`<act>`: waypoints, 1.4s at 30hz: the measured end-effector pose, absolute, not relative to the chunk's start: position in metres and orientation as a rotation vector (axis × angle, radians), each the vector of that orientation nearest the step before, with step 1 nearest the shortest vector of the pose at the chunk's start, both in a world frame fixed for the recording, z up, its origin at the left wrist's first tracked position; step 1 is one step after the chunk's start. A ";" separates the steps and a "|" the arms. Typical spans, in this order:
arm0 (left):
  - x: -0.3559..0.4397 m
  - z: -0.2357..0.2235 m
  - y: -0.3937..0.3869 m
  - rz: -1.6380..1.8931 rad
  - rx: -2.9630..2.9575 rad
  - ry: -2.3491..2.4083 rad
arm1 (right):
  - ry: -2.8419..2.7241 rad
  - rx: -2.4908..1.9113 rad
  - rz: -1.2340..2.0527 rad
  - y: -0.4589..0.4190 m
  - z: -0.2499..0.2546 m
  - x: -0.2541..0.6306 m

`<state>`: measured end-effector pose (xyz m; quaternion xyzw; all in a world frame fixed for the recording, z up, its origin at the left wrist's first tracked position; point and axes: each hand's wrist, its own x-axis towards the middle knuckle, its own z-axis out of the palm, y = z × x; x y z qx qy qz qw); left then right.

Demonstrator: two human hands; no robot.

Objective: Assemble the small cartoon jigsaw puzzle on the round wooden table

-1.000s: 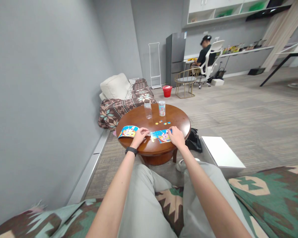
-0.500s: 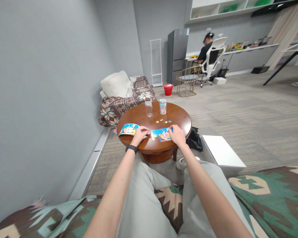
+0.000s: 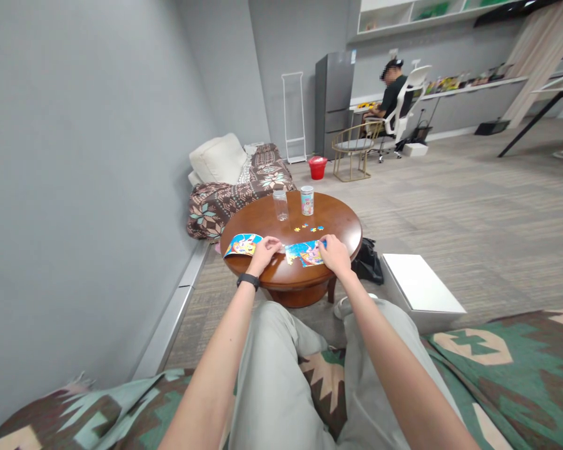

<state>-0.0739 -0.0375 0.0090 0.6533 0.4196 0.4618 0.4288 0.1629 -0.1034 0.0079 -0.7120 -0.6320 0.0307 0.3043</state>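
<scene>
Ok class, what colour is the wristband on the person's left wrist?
Black, as the head view shows on the wristband.

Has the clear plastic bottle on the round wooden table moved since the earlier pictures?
No. The clear plastic bottle keeps its place on the round wooden table, standing just left of the printed can; only the camera view has shifted.

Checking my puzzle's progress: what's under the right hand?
The right hand rests on the puzzle's edge, over the table. Its fingers and palm cover whatever lies directly beneath.
</scene>
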 end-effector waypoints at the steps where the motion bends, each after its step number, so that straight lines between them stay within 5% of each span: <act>1: -0.074 0.008 -0.037 1.157 1.619 1.044 | -1.677 -1.882 0.082 -0.103 0.008 0.163; 42: -0.071 0.005 -0.035 1.190 1.549 1.043 | -1.679 -1.890 0.073 -0.102 0.006 0.164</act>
